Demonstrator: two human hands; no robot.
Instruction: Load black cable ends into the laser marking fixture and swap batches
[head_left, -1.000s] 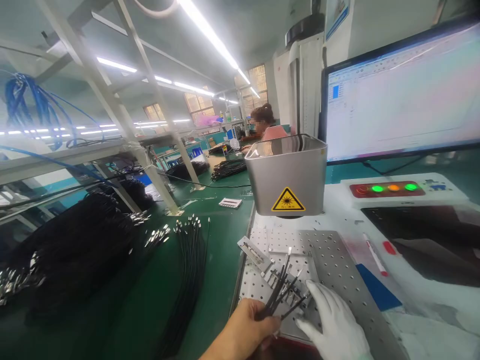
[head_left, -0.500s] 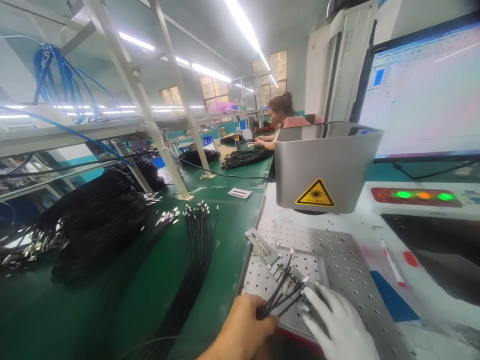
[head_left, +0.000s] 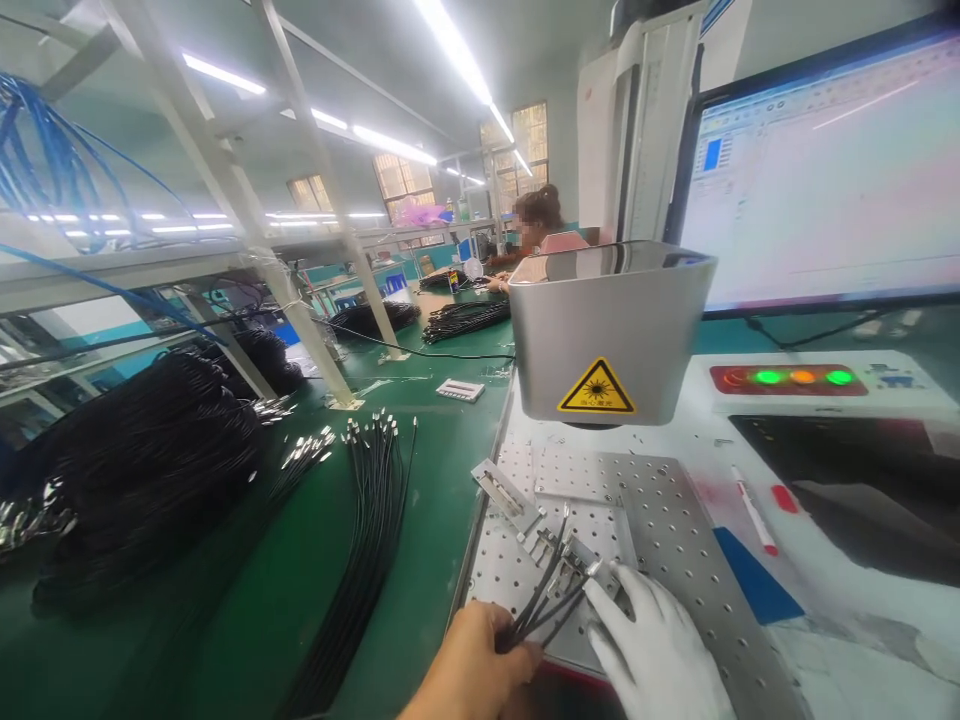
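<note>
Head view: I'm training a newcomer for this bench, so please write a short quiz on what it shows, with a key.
1. Which hand wears the white glove?
2. True or false: the left hand holds black cables.
3. Where is the yellow warning triangle?
A) On the monitor
B) On the grey machine housing
C) On the perforated plate

Key: 1. The right hand. 2. True. 3. B.

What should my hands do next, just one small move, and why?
Probably have the gloved right hand ease one cable end into line with the metal fixture: its fingertips are right by the cable ends over that fixture, while the bare left hand holds the black cables.
</note>
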